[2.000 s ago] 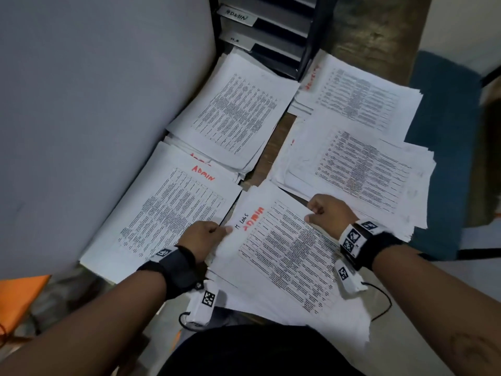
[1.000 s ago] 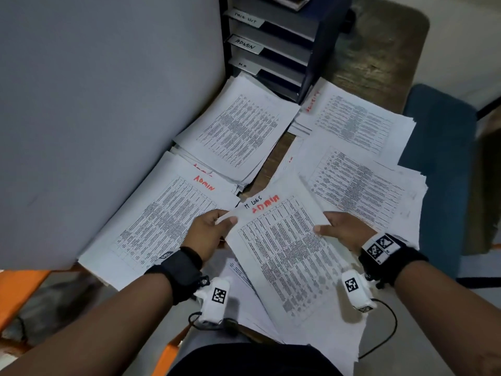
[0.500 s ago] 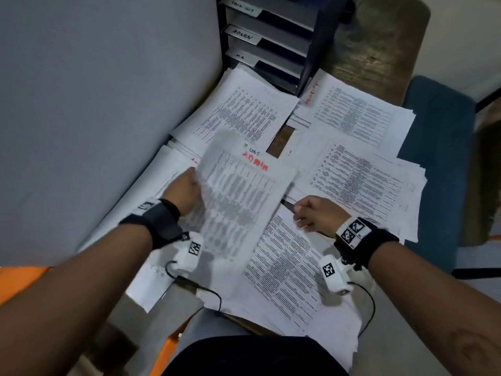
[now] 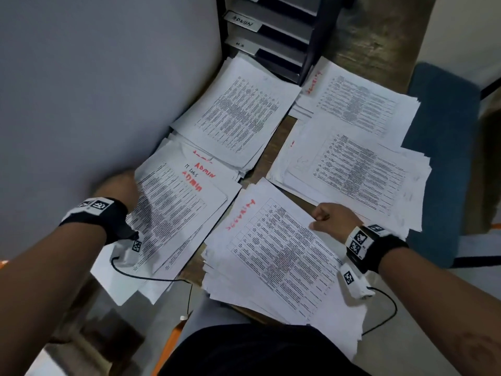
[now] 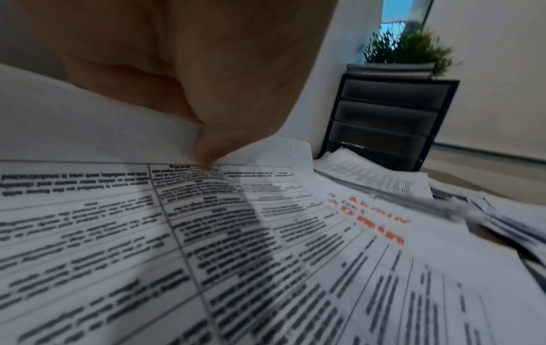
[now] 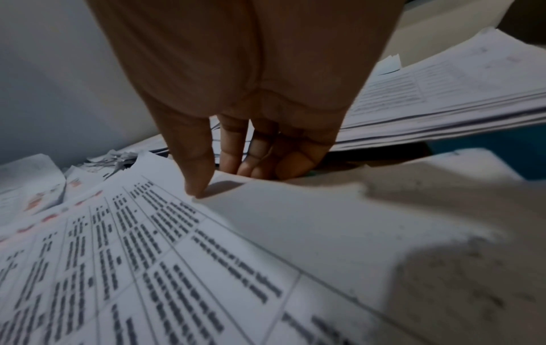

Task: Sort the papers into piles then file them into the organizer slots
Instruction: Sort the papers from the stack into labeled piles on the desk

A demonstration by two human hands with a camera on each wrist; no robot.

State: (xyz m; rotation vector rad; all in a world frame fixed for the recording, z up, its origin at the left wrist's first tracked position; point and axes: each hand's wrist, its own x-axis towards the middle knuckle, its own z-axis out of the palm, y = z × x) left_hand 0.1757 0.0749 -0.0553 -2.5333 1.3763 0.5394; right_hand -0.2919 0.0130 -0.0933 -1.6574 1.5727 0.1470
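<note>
An ADMIN sheet (image 4: 173, 213), marked in red, lies on top of the ADMIN pile at the left, against the partition. My left hand (image 4: 122, 188) pinches its left edge; in the left wrist view the thumb (image 5: 207, 149) presses on the ADMIN sheet (image 5: 295, 233) where the edge curls up. My right hand (image 4: 325, 217) grips the far right edge of the near pile (image 4: 276, 253). Its thumb (image 6: 195, 179) lies on the top sheet (image 6: 177, 256) with the fingers curled under. The black organizer (image 4: 276, 31) stands at the back, one slot labelled ADMIN.
Three more paper piles lie on the desk: back left (image 4: 238, 118), back right (image 4: 357, 101) and middle right (image 4: 357, 169). A grey partition (image 4: 95, 77) walls the left side. A blue chair (image 4: 444, 158) stands to the right. A potted plant (image 5: 407, 46) tops the organizer.
My left hand lifted the ADMIN sheet off the near pile and carried it left onto the ADMIN pile. The right hand let go of it and now grips the near pile's edge.
</note>
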